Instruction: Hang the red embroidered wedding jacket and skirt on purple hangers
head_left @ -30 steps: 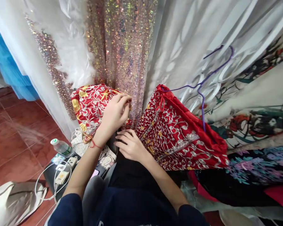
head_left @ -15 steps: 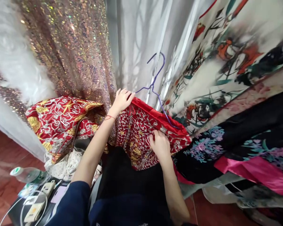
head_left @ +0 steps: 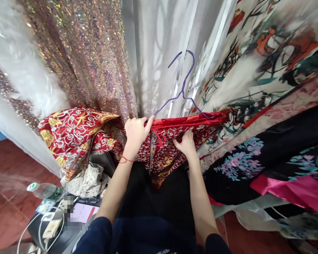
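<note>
The red skirt (head_left: pixel 163 155) sits in front of you, a purple hanger (head_left: pixel 184 93) at its waistband (head_left: pixel 185 120). Your left hand (head_left: pixel 136 133) is clamped on the waistband's left end; your right hand (head_left: pixel 187 144) rests against the front, and I cannot tell whether it pinches cloth. Tugging downward could slip the hanger out, and rough stitching could snag the sequin cloth (head_left: pixel 95 60) nearby.

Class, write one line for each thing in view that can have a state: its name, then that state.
Red garment, waistband uppermost
Left hand, closed on the garment's waistband
Right hand, resting against the garment's front
Purple hanger, hook uppermost, partly hidden
Bottle, capped
Spotted cloth, crumpled
Sequinned fabric, hanging in folds
</note>
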Available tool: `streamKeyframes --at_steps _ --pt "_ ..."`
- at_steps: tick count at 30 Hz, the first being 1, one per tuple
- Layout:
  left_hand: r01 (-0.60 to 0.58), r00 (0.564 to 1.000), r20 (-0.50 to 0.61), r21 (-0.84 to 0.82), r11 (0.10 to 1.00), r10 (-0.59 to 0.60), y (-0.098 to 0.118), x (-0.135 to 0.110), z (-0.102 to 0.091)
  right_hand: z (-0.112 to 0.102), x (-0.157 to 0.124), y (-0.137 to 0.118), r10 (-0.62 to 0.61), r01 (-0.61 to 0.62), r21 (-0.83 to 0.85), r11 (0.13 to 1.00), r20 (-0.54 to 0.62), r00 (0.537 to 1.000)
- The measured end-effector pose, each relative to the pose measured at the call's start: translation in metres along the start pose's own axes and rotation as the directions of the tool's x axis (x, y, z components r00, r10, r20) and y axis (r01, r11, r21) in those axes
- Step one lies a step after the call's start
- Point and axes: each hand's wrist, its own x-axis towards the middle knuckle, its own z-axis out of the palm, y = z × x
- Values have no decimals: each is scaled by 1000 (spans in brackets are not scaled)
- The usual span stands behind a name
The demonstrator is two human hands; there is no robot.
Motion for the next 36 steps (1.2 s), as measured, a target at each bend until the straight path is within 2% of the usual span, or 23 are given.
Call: streamKeyframes --at_steps 5,8,10,12,15,18,20,24,26,28,30,32,34,36 --pt "9 999 -51 9 1000 -9 -1 -1 6 -9 -4 3 -11 12 -24 1000 50 999" --pt "2 996 -87 1 1000 -2 -4 1 11 -25 -24 -16 -9 10 -60 998 26 1000" --pt "-2 995 -101 -15 1000 0 -6 1 13 -42 -42 -38 4 -5 -45 999 -41 999" --pt "-3 994 -107 -38 999 -1 -8 0 14 -58 -58 -65 13 -7 83 997 -61 998" --pt "-6 995 -100 -59 998 0 -9 -3 13 -74 -69 -105 -5 -6 344 939 31 1000" --pt "1 996 -94 -69 998 -8 -9 -5 12 -71 -66 -132 -8 -51 548 835 106 994" --pt "4 996 -84 -86 996 -11 -9 -7 13 -65 -63 -139 16 -92 656 749 120 993" --pt "10 998 -61 -115 993 -17 -9 -8 14 -66 -63 -134 -64 -105 822 560 169 983" --pt "10 998 -64 -123 992 -18 -9 -8 14 -72 -67 -128 -67 -109 845 524 169 983" --pt "4 997 -71 -128 992 -13 -10 -8 14 -77 -72 -121 -3 -115 853 509 136 991" --pt "-6 996 -84 -131 991 -5 -10 -8 16 -81 -75 -114 88 -114 888 445 83 993" --pt "-12 994 -108 -139 990 -3 -11 -6 18 -86 -78 -106 211 -86 946 311 19 977" --pt "-21 991 -135 -157 987 0 -12 -5 22 -93 -80 -95 333 -23 989 147 -27 942" --pt "-36 987 -160 -176 984 7 -13 -5 25 -99 -81 -82 431 42 999 24 -48 901"
